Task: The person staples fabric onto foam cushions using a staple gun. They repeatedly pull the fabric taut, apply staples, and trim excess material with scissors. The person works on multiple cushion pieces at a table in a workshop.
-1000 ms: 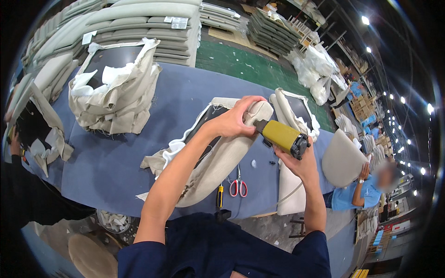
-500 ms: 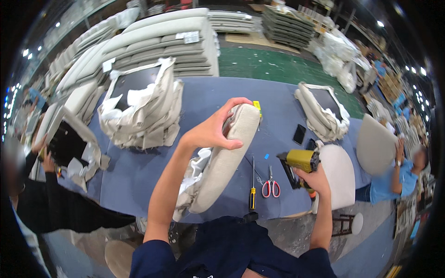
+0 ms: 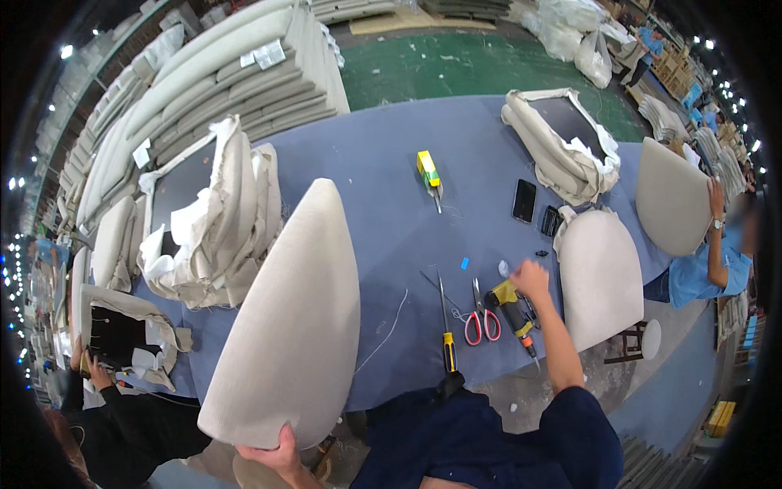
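A large beige upholstered chair seat (image 3: 297, 318) stands tilted on edge at the table's left front. My left hand (image 3: 281, 456) grips its lower edge, thumb on the fabric face. My right hand (image 3: 531, 279), its fingers curled in, is just beside the yellow-and-black staple gun (image 3: 513, 314), which lies on the blue-grey table (image 3: 391, 244). Whether these fingers touch the gun or pinch something small is hidden. Left of the gun lie red-handled scissors (image 3: 482, 322) and a yellow-handled screwdriver (image 3: 449, 346).
Unfinished seat covers pile up at left (image 3: 212, 220) and far right (image 3: 562, 147). A phone (image 3: 524, 200), a yellow-green box (image 3: 428, 169) and another padded seat (image 3: 601, 277) are on the table. Co-workers handle seats at the left (image 3: 130, 407) and right (image 3: 709, 277).
The seat has swung down and left, its broad face now showing, with my left hand at its lower edge. The staple gun has gone from my right hand's grip onto the table.
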A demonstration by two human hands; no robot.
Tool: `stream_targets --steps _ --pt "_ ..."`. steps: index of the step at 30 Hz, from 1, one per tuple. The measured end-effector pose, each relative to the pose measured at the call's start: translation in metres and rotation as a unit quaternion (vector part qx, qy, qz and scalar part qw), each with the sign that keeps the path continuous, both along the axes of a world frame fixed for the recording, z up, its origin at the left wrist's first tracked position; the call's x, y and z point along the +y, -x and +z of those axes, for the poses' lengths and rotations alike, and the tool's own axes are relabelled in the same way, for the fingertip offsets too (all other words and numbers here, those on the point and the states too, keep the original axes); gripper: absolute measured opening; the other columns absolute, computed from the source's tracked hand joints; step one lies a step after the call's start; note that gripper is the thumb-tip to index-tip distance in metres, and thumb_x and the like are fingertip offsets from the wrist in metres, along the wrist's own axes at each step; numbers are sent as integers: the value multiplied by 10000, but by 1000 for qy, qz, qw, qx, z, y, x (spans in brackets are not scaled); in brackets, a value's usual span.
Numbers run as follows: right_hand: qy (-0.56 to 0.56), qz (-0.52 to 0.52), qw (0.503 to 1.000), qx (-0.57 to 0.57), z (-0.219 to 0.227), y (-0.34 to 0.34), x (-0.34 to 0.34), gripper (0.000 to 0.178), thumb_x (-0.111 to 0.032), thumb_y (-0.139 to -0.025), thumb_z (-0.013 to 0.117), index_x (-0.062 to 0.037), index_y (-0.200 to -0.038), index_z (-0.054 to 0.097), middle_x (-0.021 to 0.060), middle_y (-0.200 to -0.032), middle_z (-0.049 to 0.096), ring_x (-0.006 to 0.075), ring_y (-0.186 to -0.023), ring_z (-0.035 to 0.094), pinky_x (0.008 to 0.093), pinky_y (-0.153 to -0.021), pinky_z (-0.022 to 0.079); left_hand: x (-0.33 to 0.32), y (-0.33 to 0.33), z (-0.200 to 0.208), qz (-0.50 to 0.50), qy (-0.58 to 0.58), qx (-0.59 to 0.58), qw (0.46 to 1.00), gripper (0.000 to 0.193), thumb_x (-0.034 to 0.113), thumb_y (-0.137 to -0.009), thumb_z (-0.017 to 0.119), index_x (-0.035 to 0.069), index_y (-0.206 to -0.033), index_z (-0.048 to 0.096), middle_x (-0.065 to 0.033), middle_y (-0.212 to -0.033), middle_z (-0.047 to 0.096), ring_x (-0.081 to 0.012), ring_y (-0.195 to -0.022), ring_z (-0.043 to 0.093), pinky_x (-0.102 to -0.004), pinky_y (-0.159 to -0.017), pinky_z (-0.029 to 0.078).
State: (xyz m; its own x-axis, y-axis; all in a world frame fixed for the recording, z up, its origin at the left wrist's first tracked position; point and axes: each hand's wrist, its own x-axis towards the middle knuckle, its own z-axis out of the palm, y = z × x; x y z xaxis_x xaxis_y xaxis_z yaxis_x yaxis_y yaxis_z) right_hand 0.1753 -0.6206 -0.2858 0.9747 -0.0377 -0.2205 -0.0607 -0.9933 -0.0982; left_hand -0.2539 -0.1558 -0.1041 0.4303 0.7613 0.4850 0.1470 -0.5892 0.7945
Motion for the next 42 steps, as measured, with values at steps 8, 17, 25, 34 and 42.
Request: stream_targets --steps 8,17,25,34,42 --pt "-57 81 986 -131 -56 -171 -21 317 -377 -829 713 -60 -834 710 170 -997 743 404 -901 720 514 -803 571 -21 38 -55 99 10 101 990 923 528 -926 687 5 -1523 216 -259 -1432 393 -381 -1239 528 -519 -988 512" --pt "-191 81 959 -195 -13 -210 176 545 -554 -862 705 -86 -1141 700 114 -1265 680 337 -1110 680 478 -900 544 -38 23 -68 192 -28 140 971 940 499 -884 737 31 -1531 240 -226 -1450 403 -375 -1268 512 -546 -1010 481" --pt "-295 -156 942 42 -54 -240 197 609 -561 -822 684 -72 -1183 706 183 -1125 741 382 -1087 699 497 -933 539 11 -10 -70 110 -54 122 985 945 499 -859 753 39 -1522 261 -217 -1428 412 -368 -1266 506 -535 -1010 480" --pt "-195 111 957 -183 -9 -110 145 467 -356 -913 691 -1 -1210 633 227 -1200 668 395 -1102 647 534 -955 502 9 -16 -80 83 -45 73 993 952 500 -827 774 50 -1511 287 -205 -1399 424 -360 -1263 499 -520 -1009 479" --pt "-648 142 705 250 -39 17 297 618 -482 -1076 430 0 -1445 540 153 -1470 572 267 -1358 524 412 -1131 398 -41 61 -122 87 -94 -26 991 985 461 -733 865 68 -1481 359 -172 -1357 449 -344 -1276 477 -503 -1027 459"
